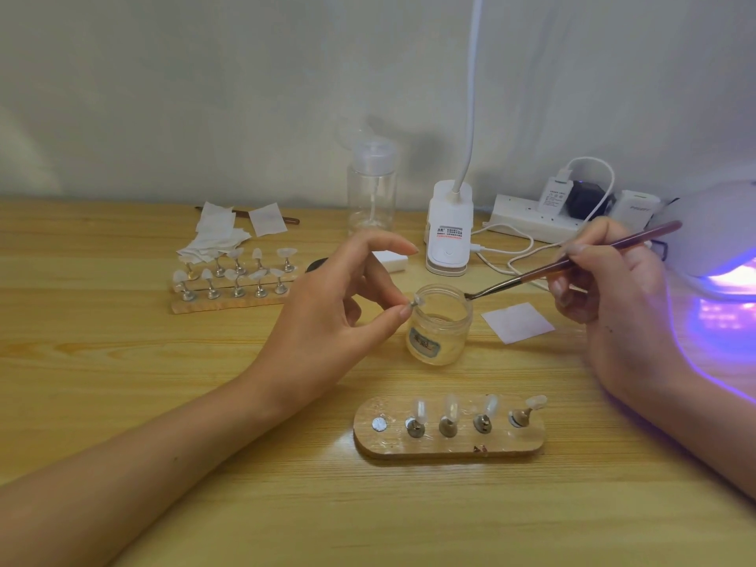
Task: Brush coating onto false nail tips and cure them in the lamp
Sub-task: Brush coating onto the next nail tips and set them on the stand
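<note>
My left hand (327,313) pinches a small metal peg with a clear nail tip (416,301) between thumb and a finger, just over the left rim of an open jar of clear gel (439,325). My right hand (613,280) holds a reddish-brown brush (572,261); its tip touches the jar's right rim. Close to me lies an oval wooden stand (450,429) with several pegged tips and one bare magnet at its left end. The white curing lamp (720,235) glows purple at the right edge.
A second wooden stand (233,280) holding several tips sits at the back left beside white wipes (217,235). A clear pump bottle (371,190), a clip-on desk lamp (448,231), a power strip (540,218) with cables and a loose wipe (517,323) stand behind the jar.
</note>
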{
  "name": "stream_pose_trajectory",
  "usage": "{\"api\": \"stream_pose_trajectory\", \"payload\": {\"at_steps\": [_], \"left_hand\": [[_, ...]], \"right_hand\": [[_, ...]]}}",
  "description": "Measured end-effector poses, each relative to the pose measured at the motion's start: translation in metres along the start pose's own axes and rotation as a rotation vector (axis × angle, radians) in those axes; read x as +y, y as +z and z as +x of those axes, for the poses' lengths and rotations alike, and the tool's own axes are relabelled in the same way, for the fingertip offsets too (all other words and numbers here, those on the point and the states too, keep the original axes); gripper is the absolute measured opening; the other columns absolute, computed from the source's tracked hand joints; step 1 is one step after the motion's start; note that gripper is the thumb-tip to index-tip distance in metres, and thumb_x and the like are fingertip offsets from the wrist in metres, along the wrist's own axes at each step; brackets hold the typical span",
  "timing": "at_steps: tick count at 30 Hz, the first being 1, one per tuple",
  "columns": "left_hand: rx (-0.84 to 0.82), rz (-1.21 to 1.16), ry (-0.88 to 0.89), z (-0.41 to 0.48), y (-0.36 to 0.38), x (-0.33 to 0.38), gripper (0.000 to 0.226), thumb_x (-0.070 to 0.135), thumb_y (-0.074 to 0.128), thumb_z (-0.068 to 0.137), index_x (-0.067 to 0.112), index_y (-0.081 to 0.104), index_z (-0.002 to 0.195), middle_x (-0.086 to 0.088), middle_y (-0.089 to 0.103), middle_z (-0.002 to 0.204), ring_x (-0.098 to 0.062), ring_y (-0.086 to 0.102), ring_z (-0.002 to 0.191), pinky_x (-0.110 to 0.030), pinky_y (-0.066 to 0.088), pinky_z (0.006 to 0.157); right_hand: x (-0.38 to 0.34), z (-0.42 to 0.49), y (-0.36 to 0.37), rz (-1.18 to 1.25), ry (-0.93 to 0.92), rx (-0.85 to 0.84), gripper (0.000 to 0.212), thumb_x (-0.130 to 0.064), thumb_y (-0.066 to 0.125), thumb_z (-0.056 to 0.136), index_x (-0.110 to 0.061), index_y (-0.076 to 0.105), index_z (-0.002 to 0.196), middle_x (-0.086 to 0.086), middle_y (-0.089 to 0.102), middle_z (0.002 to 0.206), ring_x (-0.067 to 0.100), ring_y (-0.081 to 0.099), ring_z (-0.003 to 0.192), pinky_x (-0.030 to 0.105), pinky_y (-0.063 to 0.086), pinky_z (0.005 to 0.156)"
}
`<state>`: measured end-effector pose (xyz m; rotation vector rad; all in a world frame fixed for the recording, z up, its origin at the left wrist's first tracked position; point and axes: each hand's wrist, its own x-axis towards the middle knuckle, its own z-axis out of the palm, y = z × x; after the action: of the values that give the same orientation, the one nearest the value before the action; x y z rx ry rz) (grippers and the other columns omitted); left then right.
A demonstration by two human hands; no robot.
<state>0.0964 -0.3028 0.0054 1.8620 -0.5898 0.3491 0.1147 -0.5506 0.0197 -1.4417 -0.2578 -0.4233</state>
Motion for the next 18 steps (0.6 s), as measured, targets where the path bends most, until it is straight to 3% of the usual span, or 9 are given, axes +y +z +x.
{"api": "stream_pose_trajectory", "payload": {"at_steps": [4, 9, 12, 18], "left_hand": [[-0.001, -0.002, -0.002, -0.0002, -0.0004, -0.0004, 0.044, 0.005, 0.075, 0.089, 0.027, 0.058, 0.123, 0.012, 0.067, 0.082, -0.016, 0.069, 0.088, -0.036, 0.046, 0.057], [0.001, 0.006, 0.002, -0.0001, 0.0, -0.0007, 0.044, 0.004, 0.074, 0.089, 0.027, 0.058, 0.123, 0.009, 0.067, 0.083, -0.012, 0.069, 0.087, -0.039, 0.046, 0.058], [0.001, 0.006, 0.002, -0.0002, 0.0003, -0.0004, 0.044, 0.004, 0.074, 0.089, 0.026, 0.058, 0.123, 0.008, 0.067, 0.083, -0.012, 0.068, 0.087, -0.039, 0.046, 0.058], [-0.003, 0.011, 0.006, -0.0006, 0.0002, 0.0012, 0.043, 0.005, 0.074, 0.089, 0.026, 0.058, 0.123, 0.009, 0.067, 0.083, -0.013, 0.069, 0.087, -0.04, 0.046, 0.058]], "right_hand": [[-0.0013, 0.0004, -0.0019, 0.082, -0.008, -0.025, 0.018, -0.012, 0.048, 0.086, -0.02, 0.045, 0.07, -0.007, 0.052, 0.06, 0.007, 0.048, 0.054, 0.017, 0.033, 0.046], [-0.0038, 0.0003, -0.0004, 0.079, -0.148, -0.272, 0.017, -0.003, 0.044, 0.086, -0.018, 0.051, 0.081, -0.003, 0.059, 0.075, 0.014, 0.054, 0.064, 0.021, 0.04, 0.045], [-0.0049, 0.0008, -0.0025, 0.032, -0.238, -0.362, 0.013, -0.011, 0.049, 0.082, -0.023, 0.054, 0.081, -0.001, 0.057, 0.075, 0.017, 0.051, 0.061, 0.023, 0.042, 0.049], [-0.0069, 0.0067, -0.0088, 0.013, -0.282, -0.335, 0.015, -0.009, 0.044, 0.075, -0.022, 0.052, 0.075, -0.002, 0.054, 0.069, 0.022, 0.043, 0.052, 0.023, 0.04, 0.05]]}}
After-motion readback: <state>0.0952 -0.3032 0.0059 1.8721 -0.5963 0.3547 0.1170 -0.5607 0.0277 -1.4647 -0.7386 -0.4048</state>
